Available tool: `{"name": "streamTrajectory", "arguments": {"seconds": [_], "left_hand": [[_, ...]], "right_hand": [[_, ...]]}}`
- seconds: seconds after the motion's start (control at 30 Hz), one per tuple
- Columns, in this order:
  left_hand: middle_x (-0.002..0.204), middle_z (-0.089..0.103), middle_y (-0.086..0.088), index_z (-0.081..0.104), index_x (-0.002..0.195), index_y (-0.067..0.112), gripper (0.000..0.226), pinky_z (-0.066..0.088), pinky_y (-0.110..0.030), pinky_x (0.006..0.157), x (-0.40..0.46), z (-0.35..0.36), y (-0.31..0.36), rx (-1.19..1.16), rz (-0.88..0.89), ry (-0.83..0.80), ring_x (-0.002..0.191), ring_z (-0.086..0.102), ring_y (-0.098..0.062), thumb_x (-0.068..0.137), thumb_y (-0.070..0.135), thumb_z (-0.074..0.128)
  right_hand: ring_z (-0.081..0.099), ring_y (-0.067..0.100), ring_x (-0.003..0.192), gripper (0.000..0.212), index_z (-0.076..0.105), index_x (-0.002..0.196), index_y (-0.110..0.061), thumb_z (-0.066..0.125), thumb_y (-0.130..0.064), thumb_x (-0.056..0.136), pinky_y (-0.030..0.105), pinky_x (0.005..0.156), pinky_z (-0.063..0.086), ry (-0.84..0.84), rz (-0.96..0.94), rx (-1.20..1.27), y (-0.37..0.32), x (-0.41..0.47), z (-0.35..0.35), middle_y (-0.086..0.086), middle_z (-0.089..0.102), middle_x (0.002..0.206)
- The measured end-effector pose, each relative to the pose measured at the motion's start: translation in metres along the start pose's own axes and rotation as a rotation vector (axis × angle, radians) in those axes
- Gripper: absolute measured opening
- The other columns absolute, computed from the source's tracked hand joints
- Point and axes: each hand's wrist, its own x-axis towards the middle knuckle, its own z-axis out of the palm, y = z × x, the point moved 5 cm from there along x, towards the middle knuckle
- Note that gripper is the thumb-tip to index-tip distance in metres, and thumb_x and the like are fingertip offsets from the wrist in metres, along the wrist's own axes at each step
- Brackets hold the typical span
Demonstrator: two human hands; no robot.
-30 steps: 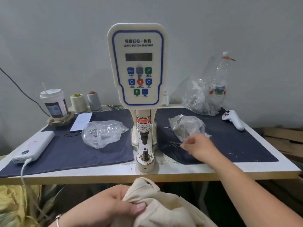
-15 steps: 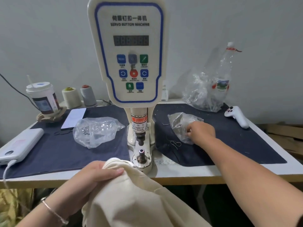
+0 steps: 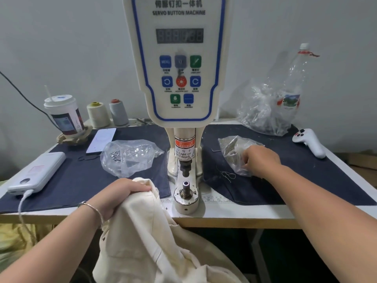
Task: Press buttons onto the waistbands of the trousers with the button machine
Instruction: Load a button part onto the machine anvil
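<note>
A: Head view, near edge?
B: Left hand (image 3: 120,193) grips cream trousers (image 3: 146,237) at the table (image 3: 234,218) lip, 7 o'clock of the button machine (image 3: 184,193)

A: Farther?
B: Right hand (image 3: 260,161), at 2 o'clock, fingers curled into a button bag (image 3: 234,152); another bag (image 3: 128,158) at 10

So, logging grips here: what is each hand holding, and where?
Left hand grips the cream trousers at their top edge; right hand reaches into the plastic bag, hold unclear.

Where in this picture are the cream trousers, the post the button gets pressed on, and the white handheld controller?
Cream trousers (image 3: 142,237), head view: the fabric below the left hand.
Post (image 3: 185,187), head view: its upright shaft.
White controller (image 3: 310,142), head view: mid-handle.
</note>
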Motion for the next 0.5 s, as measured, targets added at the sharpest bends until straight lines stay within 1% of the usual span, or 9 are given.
{"name": "streamTrajectory", "arguments": {"seconds": [0.1, 0.27, 0.3, 0.37, 0.43, 0.47, 0.5], "left_hand": [[0.084, 0.074, -0.018, 0.078, 0.077, 0.007, 0.017, 0.049, -0.032, 0.072, 0.004, -0.0009, -0.0029, 0.028, -0.018, 0.019, 0.07, 0.07, -0.023, 0.08, 0.023, 0.074], [0.081, 0.074, -0.017, 0.077, 0.076, 0.006, 0.018, 0.049, -0.032, 0.07, 0.0038, -0.0014, -0.0041, 0.028, -0.008, 0.039, 0.067, 0.069, -0.023, 0.08, 0.023, 0.074], [0.08, 0.074, -0.016, 0.077, 0.076, 0.006, 0.017, 0.048, -0.032, 0.07, 0.0042, -0.0011, -0.004, 0.028, -0.005, 0.045, 0.067, 0.069, -0.022, 0.08, 0.023, 0.074], [0.079, 0.074, -0.015, 0.077, 0.076, 0.006, 0.017, 0.048, -0.032, 0.069, 0.0046, -0.001, -0.0042, 0.027, 0.002, 0.061, 0.066, 0.068, -0.022, 0.08, 0.022, 0.075], [0.078, 0.073, -0.015, 0.076, 0.081, 0.003, 0.019, 0.047, -0.033, 0.07, 0.0042, -0.0012, -0.0048, 0.019, 0.012, 0.077, 0.067, 0.067, -0.023, 0.079, 0.023, 0.075], [0.078, 0.073, -0.015, 0.076, 0.082, 0.002, 0.021, 0.047, -0.033, 0.071, 0.0036, -0.0011, -0.0049, 0.014, 0.016, 0.082, 0.068, 0.067, -0.024, 0.079, 0.022, 0.075], [0.078, 0.073, -0.015, 0.076, 0.083, 0.002, 0.021, 0.047, -0.033, 0.072, 0.0032, -0.0009, -0.0049, 0.01, 0.022, 0.082, 0.069, 0.067, -0.024, 0.079, 0.022, 0.075]], "right_hand": [[0.064, 0.025, 0.095, 0.013, 0.068, 0.097, -0.021, 0.06, -0.023, 0.088, 0.028, 0.07, 0.042, 0.017, 0.0, -0.008, -0.0002, -0.0014, -0.0007, 0.004, 0.068, 0.1], [0.063, 0.029, 0.101, 0.019, 0.065, 0.107, -0.014, 0.054, -0.018, 0.092, 0.033, 0.076, 0.048, -0.023, -0.013, -0.107, -0.0056, -0.0067, -0.0025, 0.01, 0.065, 0.11], [0.062, 0.03, 0.104, 0.021, 0.064, 0.11, -0.013, 0.053, -0.017, 0.092, 0.034, 0.079, 0.048, -0.057, 0.004, -0.121, -0.0065, -0.0059, -0.003, 0.01, 0.064, 0.113], [0.057, 0.029, 0.114, 0.028, 0.059, 0.12, -0.014, 0.055, -0.021, 0.093, 0.034, 0.088, 0.047, -0.188, 0.109, -0.121, -0.0058, -0.0035, -0.0024, 0.007, 0.059, 0.125], [0.051, 0.028, 0.124, 0.037, 0.052, 0.131, -0.015, 0.055, -0.025, 0.095, 0.032, 0.095, 0.043, -0.307, 0.204, -0.09, -0.0032, -0.003, 0.0009, 0.005, 0.052, 0.136], [0.05, 0.027, 0.125, 0.039, 0.049, 0.133, -0.015, 0.055, -0.025, 0.096, 0.031, 0.095, 0.042, -0.329, 0.223, -0.082, -0.003, -0.0044, 0.0014, 0.005, 0.05, 0.138], [0.052, 0.027, 0.123, 0.037, 0.051, 0.131, -0.015, 0.054, -0.025, 0.096, 0.03, 0.092, 0.043, -0.308, 0.206, -0.083, -0.0029, -0.0054, 0.002, 0.006, 0.052, 0.136]]}}
